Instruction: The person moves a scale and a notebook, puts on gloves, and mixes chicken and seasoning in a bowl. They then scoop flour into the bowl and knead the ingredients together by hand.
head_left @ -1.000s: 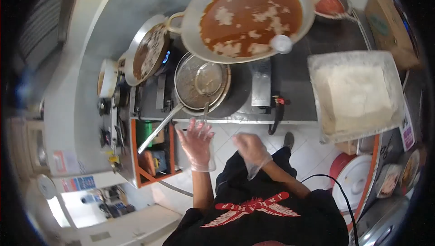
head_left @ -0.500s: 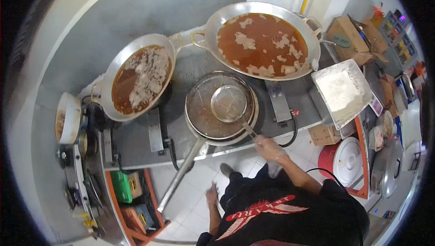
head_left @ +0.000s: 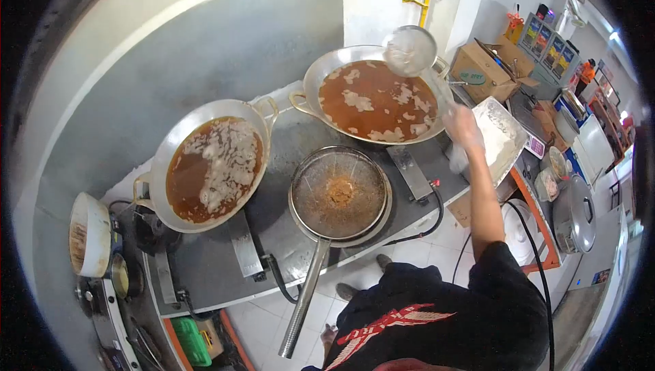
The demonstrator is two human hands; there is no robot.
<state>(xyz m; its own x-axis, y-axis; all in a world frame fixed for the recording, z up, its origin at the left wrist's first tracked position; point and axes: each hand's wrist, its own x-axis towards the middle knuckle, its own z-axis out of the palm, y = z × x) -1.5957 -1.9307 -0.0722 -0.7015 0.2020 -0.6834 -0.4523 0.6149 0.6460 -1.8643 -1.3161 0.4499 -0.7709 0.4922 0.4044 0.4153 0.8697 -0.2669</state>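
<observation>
My right hand [head_left: 462, 127] is closed on the handle of a small round strainer [head_left: 410, 51], raised over the back right rim of the right wok [head_left: 377, 101]. Brown oil with pale floating pieces fills that wok. The left wok [head_left: 214, 166] also holds brown oil, with a denser layer of pale pieces. In front, a large long-handled strainer [head_left: 339, 193] rests on a round pot, brown crumbs at its middle. Low by my shirt, my left hand [head_left: 329, 335] is small and partly hidden, so its fingers are unclear.
A tray of white flour [head_left: 496, 136] is right of the right wok, near a cardboard box [head_left: 486, 70]. The large strainer's handle sticks out past the counter's front edge. A white pot [head_left: 89, 234] stands at the left. A lidded pot [head_left: 577, 214] sits far right. Black hoses run along the counter front.
My right hand has carried the small strainer up and right, from above the large strainer to over the right wok. The view has shifted, and my left hand is lower and less visible.
</observation>
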